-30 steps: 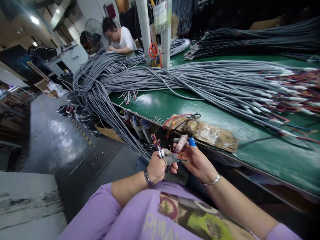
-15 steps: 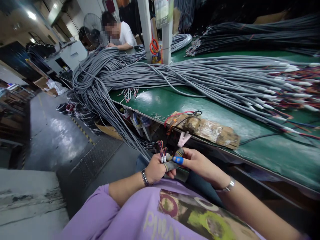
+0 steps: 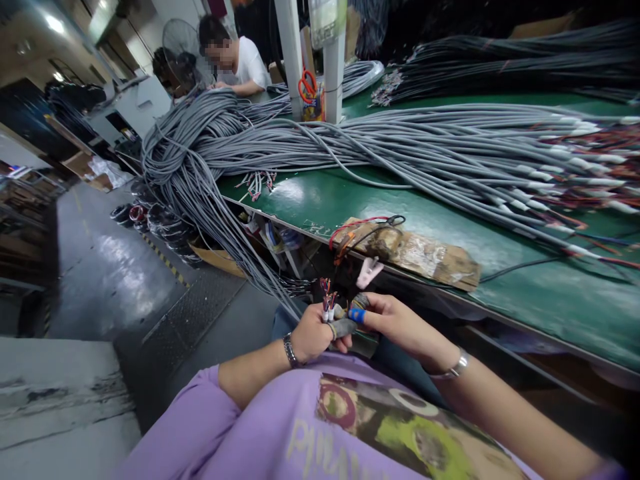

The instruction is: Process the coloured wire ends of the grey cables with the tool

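Observation:
My left hand [image 3: 313, 331] is closed around several grey cables, whose white-sleeved ends [image 3: 328, 314] with thin coloured wires stick up past the fist. Grey finger covers sit on its thumb and a finger. Close against it, my right hand [image 3: 387, 319] has thumb and forefinger pinched together near the left fingertips. Blue tape wraps the right thumb, and a grey cover is on a finger. Whatever lies between these fingertips is too small to make out. The grey cables [image 3: 255, 260] hang from the bench edge down toward my left hand. A pale pink clip [image 3: 369, 272] is just beyond my right hand.
On the green bench [image 3: 320, 200] lies a long bundle of grey cables [image 3: 380, 143]. A wooden board [image 3: 425, 257] with a brown lump and wires sits at the front edge. Orange scissors [image 3: 307, 85] stand by a white post. Across the bench a person [image 3: 245, 67] bends over.
The view has shifted slightly. Both hands stay together in nearly the same pose, with the wire ends tipped a little differently.

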`<state>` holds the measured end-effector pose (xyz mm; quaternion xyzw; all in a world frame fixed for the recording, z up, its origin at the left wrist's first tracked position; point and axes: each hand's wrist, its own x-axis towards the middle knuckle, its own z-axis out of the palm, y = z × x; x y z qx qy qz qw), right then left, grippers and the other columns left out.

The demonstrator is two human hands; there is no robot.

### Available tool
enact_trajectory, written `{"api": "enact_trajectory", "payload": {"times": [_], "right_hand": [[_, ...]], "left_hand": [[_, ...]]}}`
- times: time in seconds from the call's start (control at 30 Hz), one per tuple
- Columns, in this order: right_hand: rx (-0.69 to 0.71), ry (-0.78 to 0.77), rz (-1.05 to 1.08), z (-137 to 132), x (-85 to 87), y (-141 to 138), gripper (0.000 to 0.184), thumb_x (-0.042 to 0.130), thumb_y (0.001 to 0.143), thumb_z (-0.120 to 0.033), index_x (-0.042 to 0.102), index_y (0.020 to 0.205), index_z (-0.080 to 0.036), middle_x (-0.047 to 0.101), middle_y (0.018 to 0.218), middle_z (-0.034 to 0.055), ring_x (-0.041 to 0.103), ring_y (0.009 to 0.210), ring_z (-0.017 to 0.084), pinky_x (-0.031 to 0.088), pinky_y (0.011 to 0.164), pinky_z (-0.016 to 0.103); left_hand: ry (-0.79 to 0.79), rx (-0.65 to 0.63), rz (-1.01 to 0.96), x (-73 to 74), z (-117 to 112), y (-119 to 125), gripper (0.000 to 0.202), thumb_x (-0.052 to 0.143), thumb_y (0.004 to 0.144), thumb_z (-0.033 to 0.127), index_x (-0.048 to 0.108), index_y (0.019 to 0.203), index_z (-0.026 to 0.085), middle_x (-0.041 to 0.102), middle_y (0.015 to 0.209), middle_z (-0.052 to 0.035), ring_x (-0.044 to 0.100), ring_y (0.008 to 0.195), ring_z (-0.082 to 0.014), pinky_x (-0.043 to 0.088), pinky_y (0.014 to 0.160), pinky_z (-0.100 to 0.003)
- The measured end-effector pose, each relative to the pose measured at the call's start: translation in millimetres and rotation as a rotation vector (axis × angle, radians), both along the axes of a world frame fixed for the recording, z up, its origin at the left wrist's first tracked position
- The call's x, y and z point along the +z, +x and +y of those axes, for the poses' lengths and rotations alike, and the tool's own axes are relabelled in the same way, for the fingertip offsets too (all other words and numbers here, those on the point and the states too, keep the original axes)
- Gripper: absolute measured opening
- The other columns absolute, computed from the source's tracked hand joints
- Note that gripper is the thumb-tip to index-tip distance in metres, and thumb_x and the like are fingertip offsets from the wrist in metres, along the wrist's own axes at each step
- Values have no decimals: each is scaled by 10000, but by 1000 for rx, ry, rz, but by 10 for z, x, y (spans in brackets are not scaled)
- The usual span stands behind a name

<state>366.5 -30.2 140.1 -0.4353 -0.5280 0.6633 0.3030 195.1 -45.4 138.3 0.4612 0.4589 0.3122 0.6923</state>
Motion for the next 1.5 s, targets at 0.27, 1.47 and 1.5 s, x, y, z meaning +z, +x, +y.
{"api": "enact_trajectory", "payload": {"times": [0.27,1.47,1.5], "right_hand": [[-304,-44,66,-3,-15,-48,149,641,619,-317,580,620,-181,533,584,-12,441,564,123,366,562,265],[-541,-330,428,50,-197,-17,182,739,658,-301,593,716,-210,564,667,-14,530,600,119,501,609,259],[-487,-356,434,38,-190,-2,184,735,675,-328,612,740,-209,595,709,6,556,627,135,510,622,278]], "left_hand": [[-7,-22,-12,25,-20,-21,435,759,622,510,552,618,128,582,514,-2,524,397,-86,448,416,-199],[-72,-56,17,-10,-26,-20,479,781,564,541,530,603,135,575,501,-2,506,382,-80,434,406,-201],[-54,-28,13,-6,-18,-28,472,773,579,539,533,607,134,577,507,-2,509,385,-80,436,409,-202]]}}
